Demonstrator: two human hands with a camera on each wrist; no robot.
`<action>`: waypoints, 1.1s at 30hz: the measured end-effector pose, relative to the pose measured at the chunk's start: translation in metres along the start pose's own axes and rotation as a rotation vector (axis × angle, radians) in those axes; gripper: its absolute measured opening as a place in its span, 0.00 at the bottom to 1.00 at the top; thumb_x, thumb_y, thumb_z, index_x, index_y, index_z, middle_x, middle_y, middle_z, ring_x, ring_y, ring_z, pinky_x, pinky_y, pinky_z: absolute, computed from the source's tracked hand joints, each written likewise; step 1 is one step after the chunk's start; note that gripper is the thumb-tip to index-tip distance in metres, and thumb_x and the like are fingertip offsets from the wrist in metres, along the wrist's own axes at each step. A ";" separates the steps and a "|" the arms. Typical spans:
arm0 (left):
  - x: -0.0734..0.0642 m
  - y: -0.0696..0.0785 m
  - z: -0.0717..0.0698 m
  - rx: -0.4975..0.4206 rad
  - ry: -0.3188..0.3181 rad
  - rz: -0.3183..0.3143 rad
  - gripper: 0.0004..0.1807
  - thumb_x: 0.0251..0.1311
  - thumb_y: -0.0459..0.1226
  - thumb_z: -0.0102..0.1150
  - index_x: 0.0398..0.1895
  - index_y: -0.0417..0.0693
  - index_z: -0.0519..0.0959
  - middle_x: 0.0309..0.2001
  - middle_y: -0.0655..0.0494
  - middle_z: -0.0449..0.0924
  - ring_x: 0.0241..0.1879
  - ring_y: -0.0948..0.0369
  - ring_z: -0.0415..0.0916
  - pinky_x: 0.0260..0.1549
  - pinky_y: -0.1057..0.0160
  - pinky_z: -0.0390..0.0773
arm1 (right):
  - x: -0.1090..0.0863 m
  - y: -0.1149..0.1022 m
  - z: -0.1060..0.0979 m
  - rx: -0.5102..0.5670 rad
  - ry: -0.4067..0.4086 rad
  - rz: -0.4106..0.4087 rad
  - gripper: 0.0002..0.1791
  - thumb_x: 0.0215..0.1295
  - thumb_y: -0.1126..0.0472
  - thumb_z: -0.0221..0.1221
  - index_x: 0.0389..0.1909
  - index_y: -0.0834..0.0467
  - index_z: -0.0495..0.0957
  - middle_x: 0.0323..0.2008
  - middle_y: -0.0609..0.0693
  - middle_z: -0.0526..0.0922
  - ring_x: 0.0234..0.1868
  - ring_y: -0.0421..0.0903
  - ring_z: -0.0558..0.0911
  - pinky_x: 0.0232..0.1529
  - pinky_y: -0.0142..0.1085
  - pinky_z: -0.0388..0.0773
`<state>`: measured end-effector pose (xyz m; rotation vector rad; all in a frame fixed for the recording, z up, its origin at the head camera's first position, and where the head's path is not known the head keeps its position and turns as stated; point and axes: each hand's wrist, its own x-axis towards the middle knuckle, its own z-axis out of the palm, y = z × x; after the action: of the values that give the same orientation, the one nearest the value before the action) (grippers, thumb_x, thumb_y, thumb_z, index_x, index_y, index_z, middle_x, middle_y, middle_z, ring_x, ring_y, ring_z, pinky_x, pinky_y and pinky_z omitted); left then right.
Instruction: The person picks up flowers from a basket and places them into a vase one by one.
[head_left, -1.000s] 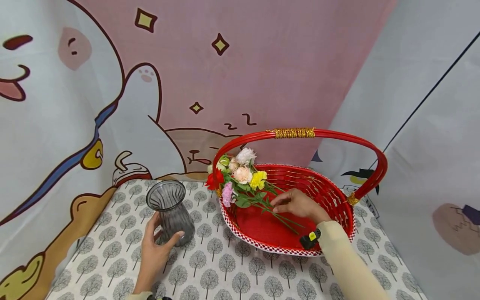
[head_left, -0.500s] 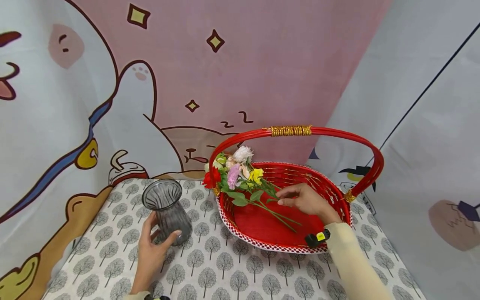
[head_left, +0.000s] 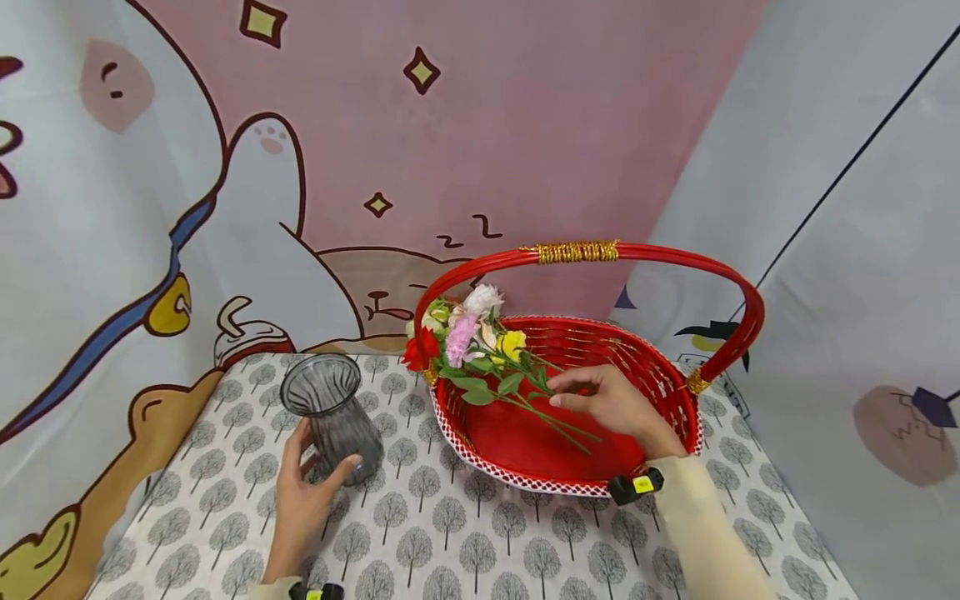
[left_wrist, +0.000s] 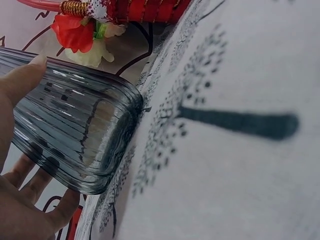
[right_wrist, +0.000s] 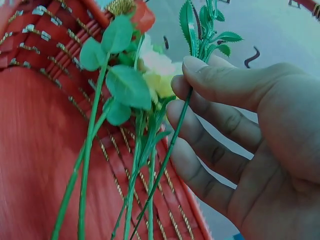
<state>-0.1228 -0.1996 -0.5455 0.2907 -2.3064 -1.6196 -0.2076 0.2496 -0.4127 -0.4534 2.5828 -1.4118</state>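
My left hand grips the lower body of a smoky grey, ribbed glass vase, thumb on the near side and fingers round the other. The vase stands upright on the cloth in the left wrist view, its base at the fabric. Inside the red basket, my right hand pinches the thin green stem of an artificial flower between thumb and forefinger. A lilac flower lies over the white, yellow and red ones at the basket's left end. Several loose stems point toward me.
An arched red handle with gold binding rises over the basket and my right hand. The tree-print tablecloth extends in front. A cartoon-printed cloth hangs close behind the table.
The lilac flower has shifted up from the bunch's lower left to lie across its middle as the right hand moved slightly. The left hand keeps its hold on the vase.
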 end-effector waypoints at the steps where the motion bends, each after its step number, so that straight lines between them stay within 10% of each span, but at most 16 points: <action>1: 0.000 0.000 0.000 -0.002 -0.002 0.004 0.58 0.56 0.46 0.78 0.83 0.70 0.48 0.79 0.48 0.56 0.77 0.46 0.56 0.73 0.38 0.67 | -0.001 -0.003 0.001 -0.003 0.004 -0.001 0.14 0.62 0.54 0.73 0.48 0.51 0.89 0.42 0.47 0.90 0.44 0.48 0.86 0.43 0.43 0.90; 33: 0.002 0.010 -0.010 -0.044 -0.008 0.018 0.56 0.51 0.42 0.81 0.81 0.66 0.57 0.75 0.53 0.67 0.73 0.54 0.66 0.73 0.48 0.73 | -0.005 -0.060 0.058 0.060 0.027 -0.187 0.12 0.64 0.60 0.71 0.49 0.52 0.89 0.44 0.52 0.89 0.42 0.40 0.84 0.34 0.32 0.85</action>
<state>-0.1207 -0.2052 -0.5332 0.2534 -2.2701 -1.6633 -0.1751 0.1752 -0.3936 -0.6874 2.5679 -1.5595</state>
